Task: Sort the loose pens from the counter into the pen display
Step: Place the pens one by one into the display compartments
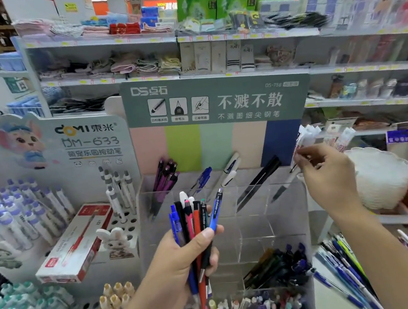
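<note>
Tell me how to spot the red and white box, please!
Find the tall white display board with the cartoon mouse on the left. Below it a long flat red and white box lies tilted on the white rack with round holes, between the purple-capped pens and a bunny figure. It is the only closed box there; everything around it is upright pens.

Blue, black, red and pink-and-white pens point(194, 223) are fanning out before a clear pen display point(277, 196), whose grey-green header card point(216, 100) is carrying white lettering over pink, lime, mint, peach and navy stripes; a red-and-white box point(76, 245) is lying nearby.
</note>
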